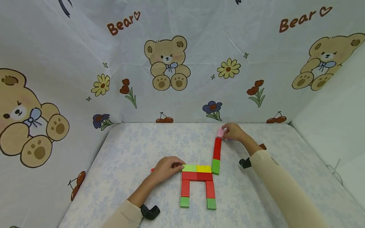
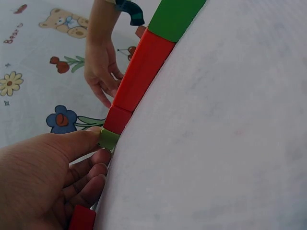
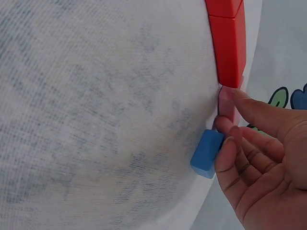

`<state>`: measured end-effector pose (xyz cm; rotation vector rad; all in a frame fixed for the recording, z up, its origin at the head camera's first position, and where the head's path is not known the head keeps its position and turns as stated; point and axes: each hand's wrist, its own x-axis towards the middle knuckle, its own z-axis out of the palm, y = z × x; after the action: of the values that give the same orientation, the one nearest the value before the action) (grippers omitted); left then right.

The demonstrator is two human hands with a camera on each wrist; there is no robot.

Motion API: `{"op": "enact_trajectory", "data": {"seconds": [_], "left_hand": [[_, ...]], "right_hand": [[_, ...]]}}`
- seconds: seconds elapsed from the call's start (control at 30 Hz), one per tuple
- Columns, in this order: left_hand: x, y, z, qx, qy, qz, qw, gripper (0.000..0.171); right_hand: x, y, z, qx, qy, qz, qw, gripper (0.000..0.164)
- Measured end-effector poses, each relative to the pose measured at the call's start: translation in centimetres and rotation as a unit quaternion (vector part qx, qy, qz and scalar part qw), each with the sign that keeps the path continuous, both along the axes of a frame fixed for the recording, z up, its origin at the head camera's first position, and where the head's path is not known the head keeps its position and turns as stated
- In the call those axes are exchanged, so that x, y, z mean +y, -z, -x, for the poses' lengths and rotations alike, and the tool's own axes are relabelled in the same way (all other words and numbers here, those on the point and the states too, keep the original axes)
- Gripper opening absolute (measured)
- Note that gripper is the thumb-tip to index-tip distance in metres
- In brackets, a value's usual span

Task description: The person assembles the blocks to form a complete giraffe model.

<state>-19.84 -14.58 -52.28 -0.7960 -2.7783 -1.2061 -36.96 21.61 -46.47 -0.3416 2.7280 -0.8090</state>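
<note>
Flat on the table, red, green and yellow blocks form a figure with a crossbar, two legs and a tall column. My left hand (image 1: 166, 169) pinches the light green block (image 1: 189, 168) at the bar's left end, beside the yellow block (image 1: 203, 168). At the top of the red column (image 1: 217, 148), my right hand (image 1: 234, 131) pinches a pink block (image 3: 227, 100) against the end red block (image 3: 228, 52). A blue block (image 3: 207, 153) lies right at that hand's other fingertips; it is hidden in the head view. Under the column is a green block (image 1: 215, 167).
A red block (image 2: 82, 218) lies beside my left hand, mostly hidden from the head view. Another reddish block (image 1: 262, 146) shows behind the right forearm. Dark wrist devices (image 1: 150, 212) sit at both wrists. Bear-print fabric (image 1: 199, 63) stands behind the table.
</note>
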Motion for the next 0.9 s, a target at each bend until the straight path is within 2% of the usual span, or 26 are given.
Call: {"op": "enact_trajectory", "data": {"seconds": [0.13,0.37,0.63,0.9], "left_hand": [[0.02,0.03,-0.05,-0.002,-0.004,0.005,1.0000,0.014],[0.09,0.02,-0.23,-0.004,-0.005,0.005,1.0000,0.014],[0.11,0.19,-0.15,0.001,-0.004,0.004,1.0000,0.013],[0.18,-0.05,-0.01,-0.013,-0.008,0.011,0.9998,0.014]], "right_hand": [[-0.10,-0.15,0.02,-0.011,-0.001,0.001,1.000,0.050],[-0.26,0.15,0.04,-0.001,-0.001,0.001,1.000,0.044],[-0.52,0.43,-0.08,-0.009,0.017,0.000,1.000,0.042],[-0.35,0.43,0.11,-0.020,0.028,0.004,0.999,0.040]]}}
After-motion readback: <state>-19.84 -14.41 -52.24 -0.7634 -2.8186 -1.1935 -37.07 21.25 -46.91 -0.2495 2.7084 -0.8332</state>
